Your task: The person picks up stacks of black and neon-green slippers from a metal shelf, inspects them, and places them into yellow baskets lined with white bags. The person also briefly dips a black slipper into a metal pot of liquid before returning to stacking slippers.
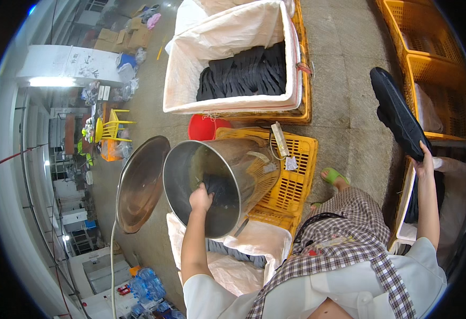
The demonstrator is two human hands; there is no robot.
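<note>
My left hand [201, 199] reaches into the wide mouth of a large steel drum [251, 175], its fingers closed on a dark, soft-looking piece [218, 187] whose shape is partly hidden inside. Out to the right, my right hand [423, 158] grips the lower end of a long black shoe-shaped piece [397, 114], held up and tilted. Left of the drum's mouth is a round metal lid [143, 183], apart from the rim. The drum rests over a yellow plastic crate [301, 181].
A lined crate [227, 106] with rows of black pieces [246, 72] stands beyond the drum. A red bucket [202, 127] sits between them. Nearer is another lined box [281, 242]. Yellow crates [429, 80] line the right side. A yellow chair [113, 127] stands farther left.
</note>
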